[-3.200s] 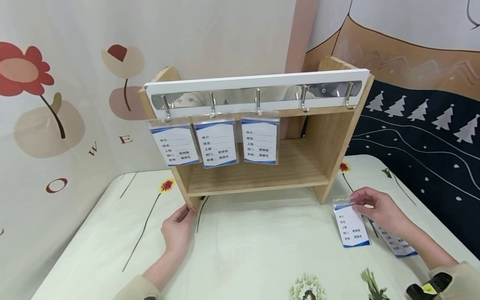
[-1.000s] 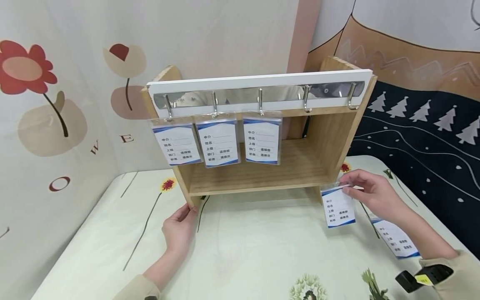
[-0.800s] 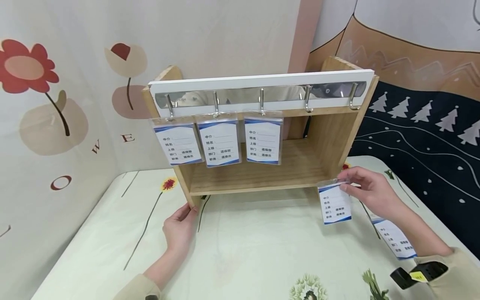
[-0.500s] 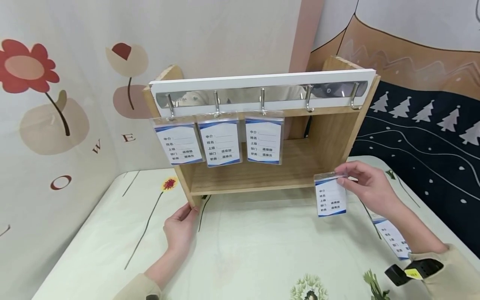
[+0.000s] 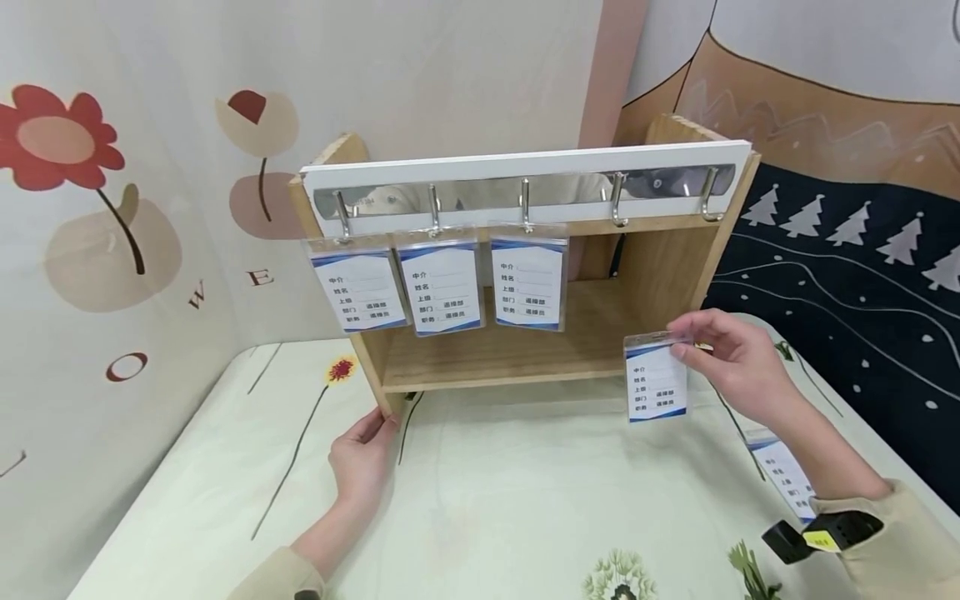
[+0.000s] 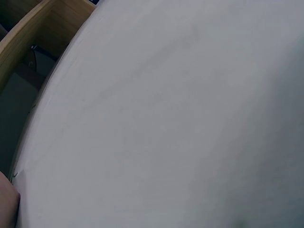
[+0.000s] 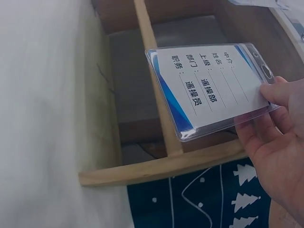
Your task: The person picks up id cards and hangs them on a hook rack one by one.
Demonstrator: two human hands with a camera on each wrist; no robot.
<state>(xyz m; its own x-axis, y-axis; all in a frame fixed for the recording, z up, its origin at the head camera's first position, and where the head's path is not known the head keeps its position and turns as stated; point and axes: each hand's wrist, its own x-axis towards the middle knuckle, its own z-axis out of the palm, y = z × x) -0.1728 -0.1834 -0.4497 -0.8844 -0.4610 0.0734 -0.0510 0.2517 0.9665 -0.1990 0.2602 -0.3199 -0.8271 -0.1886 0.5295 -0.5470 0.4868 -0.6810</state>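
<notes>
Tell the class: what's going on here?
A person's right hand pinches a badge at its top corner, near the right side of the wooden rack. The left hand grips the foot of the rack's left side. Three other badges hang on the three leftmost hooks; the two rightmost hooks are bare. A fifth badge lies on the cloth, partly behind the right forearm.

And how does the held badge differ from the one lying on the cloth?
The held badge is raised, pinched by the right hand; the lying badge rests on the cloth. The held badge shows most of its face; the lying badge is partly hidden behind the right forearm. Both are white with blue edging and dark print.
</notes>
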